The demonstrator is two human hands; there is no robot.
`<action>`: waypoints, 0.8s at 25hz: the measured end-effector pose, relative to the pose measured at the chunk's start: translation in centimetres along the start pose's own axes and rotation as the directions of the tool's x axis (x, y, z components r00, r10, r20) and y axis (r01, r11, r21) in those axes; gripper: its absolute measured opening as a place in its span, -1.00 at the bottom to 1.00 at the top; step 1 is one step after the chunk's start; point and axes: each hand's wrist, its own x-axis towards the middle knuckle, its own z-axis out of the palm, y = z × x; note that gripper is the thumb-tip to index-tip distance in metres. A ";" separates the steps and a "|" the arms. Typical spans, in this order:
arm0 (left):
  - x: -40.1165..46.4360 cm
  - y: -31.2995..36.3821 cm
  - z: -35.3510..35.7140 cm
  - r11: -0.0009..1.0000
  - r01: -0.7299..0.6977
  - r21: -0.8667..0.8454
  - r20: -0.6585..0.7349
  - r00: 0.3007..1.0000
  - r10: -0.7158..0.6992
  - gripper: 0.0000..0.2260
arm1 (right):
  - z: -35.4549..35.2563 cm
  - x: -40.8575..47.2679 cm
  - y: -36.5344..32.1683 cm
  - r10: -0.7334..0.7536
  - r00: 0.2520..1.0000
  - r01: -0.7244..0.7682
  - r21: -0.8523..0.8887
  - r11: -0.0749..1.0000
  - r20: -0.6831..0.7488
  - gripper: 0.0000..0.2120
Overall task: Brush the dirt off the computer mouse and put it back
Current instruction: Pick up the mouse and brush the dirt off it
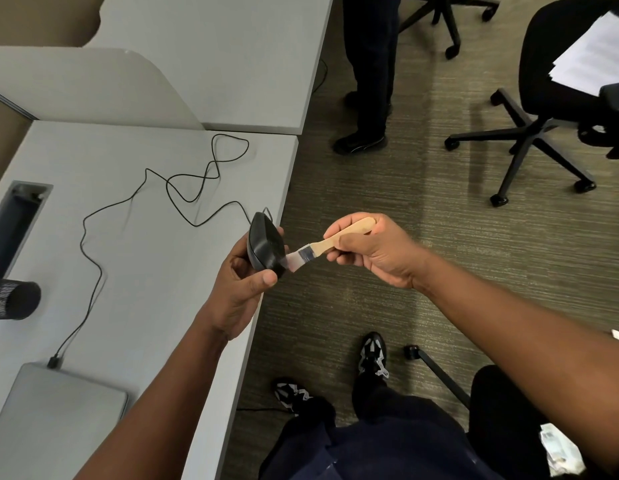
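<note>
My left hand [242, 285] holds a black wired computer mouse [265, 245] tilted on its side, in the air just past the right edge of the grey desk [145, 271]. My right hand [374, 251] grips the wooden handle of a small flat brush [335, 242]. The pale bristles touch the mouse's right side near its lower end. The mouse's black cable [183, 188] trails in loose loops across the desk to a plug at a grey laptop [59, 417].
A dark cylindrical object [14, 299] lies at the desk's left edge beside a cable slot [14, 226]. Another person's legs [367, 81] stand on the carpet beyond the desk. A black office chair [550, 109] with papers [599, 53] is at the right. My own feet are below.
</note>
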 end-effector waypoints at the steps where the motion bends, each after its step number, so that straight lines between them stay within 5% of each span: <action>1: 0.0 0.0 0.0 1.000 0.001 0.003 -0.004 1.000 -0.001 -0.15 | -0.1 -0.1 -0.1 -0.019 1.000 0.020 0.027 0.999 -0.020 -0.86; 6: 0.1 -0.2 0.3 0.999 0.014 0.030 -0.012 1.000 -0.014 -0.13 | 0.8 -0.4 -1.0 -0.075 0.983 0.044 0.183 0.982 0.167 -0.84; 11: 0.1 -0.3 0.2 1.000 0.016 0.020 -0.032 0.999 -0.016 -0.24 | 0.4 -0.3 -1.6 -0.089 0.975 0.100 -0.045 0.994 0.204 -0.85; 15: 0.1 -0.3 0.2 1.000 0.000 0.020 -0.048 0.999 0.001 -0.28 | -0.1 -0.3 -1.8 -0.088 0.975 0.165 -0.396 0.903 0.206 -0.81; 20: 0.5 -0.2 0.3 1.000 0.013 0.020 -0.078 0.997 -0.012 -0.08 | -0.3 -0.5 -2.4 -0.101 0.969 0.150 -0.211 0.966 0.227 -0.84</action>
